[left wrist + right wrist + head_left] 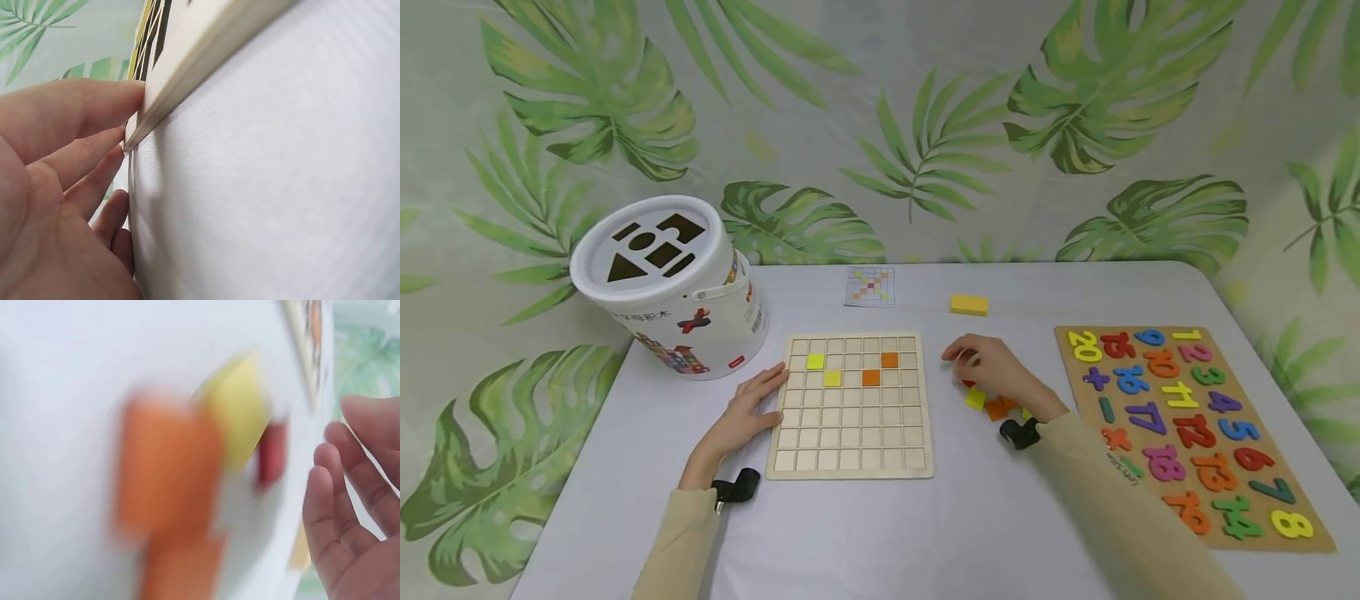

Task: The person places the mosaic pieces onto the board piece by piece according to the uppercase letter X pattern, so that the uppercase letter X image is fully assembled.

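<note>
A pale wooden grid board lies on the table with two yellow tiles and two orange tiles in its upper cells. My left hand rests at the board's left side, its extended fingertips touching the edge; the left wrist view shows them against the wooden rim. Right of the board, my right hand hovers beside a small pile of loose tiles, partly covering it. In the right wrist view its loosely bent fingers hold nothing, near a red tile, a yellow tile and blurred orange tiles.
Behind the board lies a small pattern card showing a coloured X, with a yellow block to its right. A white lidded bucket with shape holes stands at the back left. On the right lies a number puzzle board.
</note>
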Demonstrator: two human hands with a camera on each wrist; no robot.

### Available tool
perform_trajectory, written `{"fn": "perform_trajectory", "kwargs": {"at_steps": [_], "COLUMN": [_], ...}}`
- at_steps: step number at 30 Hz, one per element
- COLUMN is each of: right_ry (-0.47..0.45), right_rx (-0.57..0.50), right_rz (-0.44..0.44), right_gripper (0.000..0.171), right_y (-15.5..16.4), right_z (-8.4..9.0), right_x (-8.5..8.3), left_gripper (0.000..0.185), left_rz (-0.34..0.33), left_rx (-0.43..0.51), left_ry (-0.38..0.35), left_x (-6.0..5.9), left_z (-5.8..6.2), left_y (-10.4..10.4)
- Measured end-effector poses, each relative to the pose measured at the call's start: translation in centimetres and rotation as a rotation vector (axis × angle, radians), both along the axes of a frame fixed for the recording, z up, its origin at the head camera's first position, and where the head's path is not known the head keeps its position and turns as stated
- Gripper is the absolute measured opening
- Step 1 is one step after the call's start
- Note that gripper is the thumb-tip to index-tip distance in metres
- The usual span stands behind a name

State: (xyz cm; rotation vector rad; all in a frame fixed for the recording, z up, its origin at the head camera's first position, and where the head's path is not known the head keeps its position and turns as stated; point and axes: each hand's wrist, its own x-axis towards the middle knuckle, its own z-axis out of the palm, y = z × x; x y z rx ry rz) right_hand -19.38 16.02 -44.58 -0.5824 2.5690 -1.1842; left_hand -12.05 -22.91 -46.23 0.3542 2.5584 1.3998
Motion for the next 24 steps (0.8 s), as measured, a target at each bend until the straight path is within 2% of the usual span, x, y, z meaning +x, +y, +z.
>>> {"fn": "perform_trajectory", "kwargs": {"at_steps": [2, 5, 6, 16, 24], "right_ry": [-0.024, -0.057, -0.059, 0.037, 0.053], "right_rx": [0.02, 0.051, 0.062, 0.098, 0.029], "right_rz": [-0.007, -0.016, -0.018, 0.009, 0.011], "right_gripper": [0.023, 0.026, 0.026, 0.025, 0.023], "right_y": [1.5, 2.8, 3.0, 2.9, 0.8], "right_z": [-0.3, -0.7, -0.8, -1.4, -1.1], "right_x": [0.2, 0.5, 0.6, 0.4, 0.6], "left_gripper": [0.061, 0.059, 0.059, 0.06, 0.062], "left_rz": [-0.001, 0.0, -0.001, -0.004, 0.007], "left_rx": [0.003, 0.012, 0.006, 0.008, -0.01], "left_ry": [0.009, -0.004, -0.006, -0.007, 0.003], "left_x": [0.0, 0.5, 0.5, 0.4, -0.6], "left_z": [-0.1, 1.3, 1.4, 1.3, -1.8], "left_y": [-0.1, 0.4, 0.5, 0.5, -0.7]}}
